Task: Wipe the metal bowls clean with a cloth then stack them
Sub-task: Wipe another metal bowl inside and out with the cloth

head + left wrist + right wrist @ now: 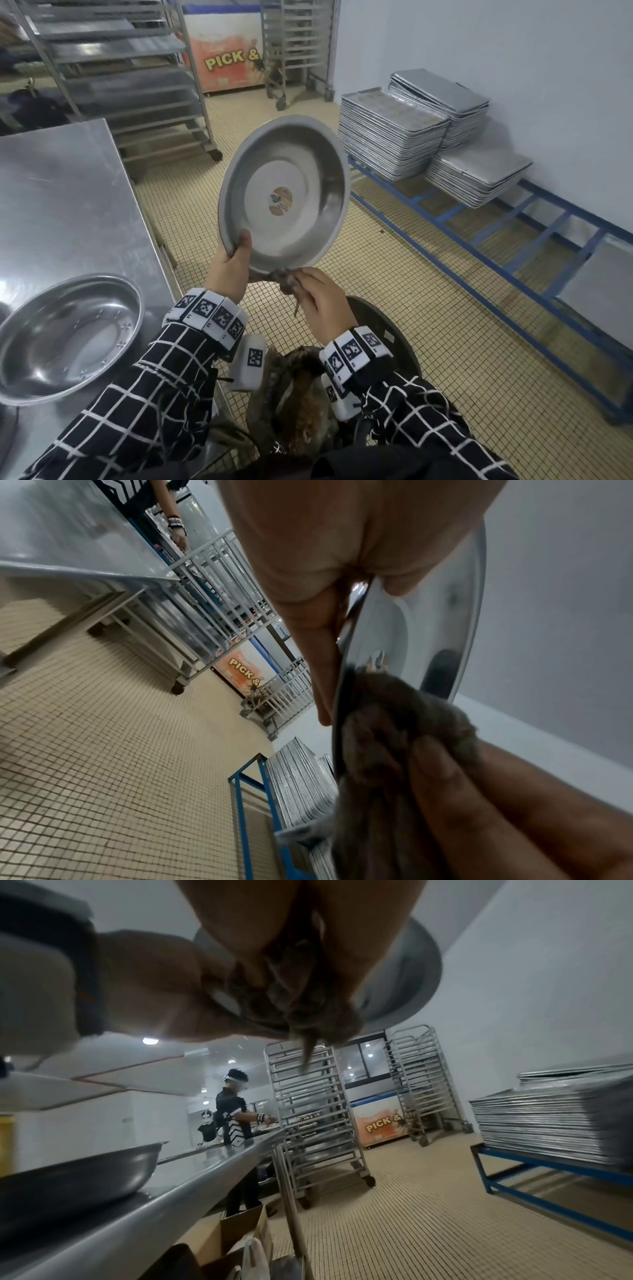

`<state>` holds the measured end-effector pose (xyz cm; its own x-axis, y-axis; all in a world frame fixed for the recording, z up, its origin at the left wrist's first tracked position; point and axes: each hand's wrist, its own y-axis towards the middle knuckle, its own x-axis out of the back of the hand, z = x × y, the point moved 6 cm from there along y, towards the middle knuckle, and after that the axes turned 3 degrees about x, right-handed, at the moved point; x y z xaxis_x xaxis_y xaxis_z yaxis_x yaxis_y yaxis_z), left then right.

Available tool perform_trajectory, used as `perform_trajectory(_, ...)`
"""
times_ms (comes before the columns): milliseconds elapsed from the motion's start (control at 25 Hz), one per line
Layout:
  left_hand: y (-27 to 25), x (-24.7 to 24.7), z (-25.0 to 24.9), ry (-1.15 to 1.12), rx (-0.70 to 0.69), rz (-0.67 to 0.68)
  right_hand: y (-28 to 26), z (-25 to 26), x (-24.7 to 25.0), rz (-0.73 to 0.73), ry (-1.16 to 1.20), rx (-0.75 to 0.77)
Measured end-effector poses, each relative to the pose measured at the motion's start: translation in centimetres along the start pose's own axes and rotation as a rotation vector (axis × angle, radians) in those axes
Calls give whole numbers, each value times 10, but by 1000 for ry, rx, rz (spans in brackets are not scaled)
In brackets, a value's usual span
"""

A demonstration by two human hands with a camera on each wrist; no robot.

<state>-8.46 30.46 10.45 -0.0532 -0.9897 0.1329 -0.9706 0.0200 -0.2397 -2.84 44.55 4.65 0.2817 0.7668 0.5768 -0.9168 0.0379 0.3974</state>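
Observation:
A round metal bowl (284,195) with a small sticker in its middle is held up on edge, its inside facing me. My left hand (231,263) grips its lower left rim, thumb on the inside. My right hand (318,298) pinches a dark brown cloth (286,282) against the bowl's bottom rim. The left wrist view shows the bowl (424,642) edge-on with the cloth (404,723) folded over its rim. From the right wrist, the cloth (298,999) hangs bunched under the bowl (404,977). A second metal bowl (65,335) sits upright on the steel table (68,205).
Stacks of metal trays (394,133) rest on a blue frame (479,222) along the right wall. Wheeled tray racks (120,68) and a chest freezer (226,51) stand at the back. Another person (236,1123) works at the table's far end. A dark bin (376,329) is below my hands.

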Motion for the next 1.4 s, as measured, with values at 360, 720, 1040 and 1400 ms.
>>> perform_trajectory(360,-21,-13,-9,-79,0,62,11,39,-20,81,-103,113)
perform_trajectory(720,-29,-10,-18,-84,-66,4,12,21,-4,-78,-321,-24)
perform_trajectory(1040,-27,-7,-24,-148,-56,-3,9,18,3,-146,-370,35)
perform_trajectory(1400,-12,1,5,-270,114,83,30,-29,68,-435,251,-495)
